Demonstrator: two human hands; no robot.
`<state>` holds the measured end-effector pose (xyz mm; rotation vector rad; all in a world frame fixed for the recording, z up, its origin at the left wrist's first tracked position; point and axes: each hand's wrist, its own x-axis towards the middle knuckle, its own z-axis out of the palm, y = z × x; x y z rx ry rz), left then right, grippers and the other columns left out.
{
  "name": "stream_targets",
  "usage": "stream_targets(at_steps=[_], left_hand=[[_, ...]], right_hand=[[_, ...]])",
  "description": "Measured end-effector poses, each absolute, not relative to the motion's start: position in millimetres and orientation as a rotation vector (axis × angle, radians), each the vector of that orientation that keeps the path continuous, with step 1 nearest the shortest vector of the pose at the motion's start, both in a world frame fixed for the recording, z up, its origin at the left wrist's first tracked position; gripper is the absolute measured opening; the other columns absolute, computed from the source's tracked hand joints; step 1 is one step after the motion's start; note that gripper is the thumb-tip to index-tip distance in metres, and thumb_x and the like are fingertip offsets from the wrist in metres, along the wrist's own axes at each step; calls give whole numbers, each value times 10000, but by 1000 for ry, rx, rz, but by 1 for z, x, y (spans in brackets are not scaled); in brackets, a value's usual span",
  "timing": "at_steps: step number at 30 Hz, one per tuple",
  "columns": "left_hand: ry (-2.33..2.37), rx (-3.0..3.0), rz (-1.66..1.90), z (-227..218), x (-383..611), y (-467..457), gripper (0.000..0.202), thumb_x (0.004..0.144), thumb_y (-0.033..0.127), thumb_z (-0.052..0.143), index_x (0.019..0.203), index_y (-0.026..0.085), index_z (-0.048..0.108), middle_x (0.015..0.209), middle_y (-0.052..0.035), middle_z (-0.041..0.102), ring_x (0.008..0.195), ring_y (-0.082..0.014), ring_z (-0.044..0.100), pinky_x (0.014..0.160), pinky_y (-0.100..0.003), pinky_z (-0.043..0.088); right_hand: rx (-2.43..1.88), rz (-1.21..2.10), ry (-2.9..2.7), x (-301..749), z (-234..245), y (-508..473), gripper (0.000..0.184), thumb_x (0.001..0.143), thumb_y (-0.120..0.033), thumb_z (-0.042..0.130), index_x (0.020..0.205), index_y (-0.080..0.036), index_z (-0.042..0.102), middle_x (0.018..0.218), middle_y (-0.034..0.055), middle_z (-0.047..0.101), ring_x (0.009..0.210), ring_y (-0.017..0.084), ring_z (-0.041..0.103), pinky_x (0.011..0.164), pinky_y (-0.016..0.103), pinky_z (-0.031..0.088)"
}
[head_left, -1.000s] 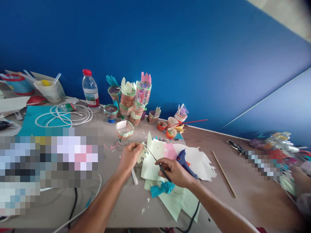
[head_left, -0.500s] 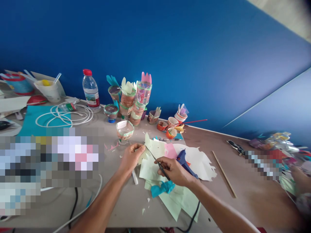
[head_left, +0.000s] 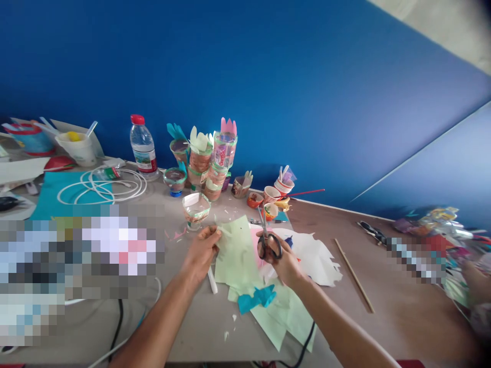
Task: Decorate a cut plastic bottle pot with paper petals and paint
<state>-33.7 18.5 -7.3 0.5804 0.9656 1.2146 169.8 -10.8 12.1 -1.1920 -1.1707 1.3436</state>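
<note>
Metal scissors with black looped handles [head_left: 265, 233] point away from the viewer, their slim blades slightly parted. Just to their left, a pale green paper sheet [head_left: 237, 253] bears a dark spot near its top.

Just the one cam here, head-worn, looking forward and down over the person's own forearms [head_left: 161, 312] at the desk [head_left: 199, 327]. They run in from the bottom edge, so the left hand [head_left: 202, 249] and right hand [head_left: 282, 260] land just below mid-frame, pretty near the lens. It's a wide shot too: the blue wall [head_left: 245, 66] fills most of the top half, its base line sloping down rightward.
</note>
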Motion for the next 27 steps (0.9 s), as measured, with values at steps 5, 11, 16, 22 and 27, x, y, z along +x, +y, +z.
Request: stream_targets(at_steps=[5,11,16,22,27], left_hand=[[945,544,1216,-1,-34,17,303,577,317,777,767,170,592,644,63,549,502,-44,469,489,-180,376],[775,424,1218,6,-30,12,355,567,278,804,777,188,532,680,59,575,563,-66,544,557,-204,448],[872,550,1253,2,-23,10,387,551,339,808,776,181,536,668,54,567,575,-64,521,539,-188,405],[989,617,1277,1,-14,7,426,527,377,803,801,186,539,690,57,575,570,-69,519,505,-181,386],[865,662,1159,1,-14,3,360,573,364,797,749,174,548,675,35,569,586,-83,518,566,-212,439]], right_hand=[[-1075,1422,-1142,160,13,-16,513,777,-625,577,1003,-166,562,657,18,544,535,111,412,476,247,228],[-962,1337,-1164,145,5,-16,480,788,-590,593,1016,-170,549,649,1,525,587,124,448,520,251,286],[-978,1253,-1189,129,-2,-16,478,711,-466,700,1066,-220,495,735,-14,527,652,129,469,584,256,384],[-1106,1166,-1204,118,-10,-16,468,681,-308,703,1081,-240,470,781,-22,515,630,112,468,537,231,393],[-1148,1107,-1131,124,-10,-12,468,683,-267,669,1089,-219,444,696,-48,525,590,107,486,542,230,387]])
